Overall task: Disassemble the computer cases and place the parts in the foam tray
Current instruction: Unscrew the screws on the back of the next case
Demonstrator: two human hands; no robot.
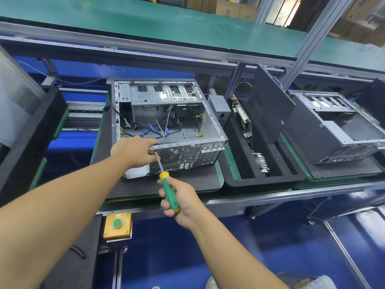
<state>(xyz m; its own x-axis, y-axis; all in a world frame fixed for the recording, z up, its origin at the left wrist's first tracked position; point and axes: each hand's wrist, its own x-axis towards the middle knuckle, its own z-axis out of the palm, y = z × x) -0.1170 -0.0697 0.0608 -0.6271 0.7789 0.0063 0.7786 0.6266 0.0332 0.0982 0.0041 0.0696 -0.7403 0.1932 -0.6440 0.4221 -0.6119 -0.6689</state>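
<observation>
Approx. mid-task. The computer case (166, 122) lies open on the desk (200, 182), w/ only cables and the drive cage left inside. The foam tray (260, 181) just beside it already holds a PSU (219, 110), a circuit board (242, 119) and a side panel (268, 105). The left hand (133, 151) grips the case's rear edge. The right hand (180, 200) grasps a green screwdriver (169, 193), tip at a rear screw, probably not yet out.

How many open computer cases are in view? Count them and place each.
2. Centre case, straight ahead; right case, past the foam tray. The grey box at left may be a third.
</observation>
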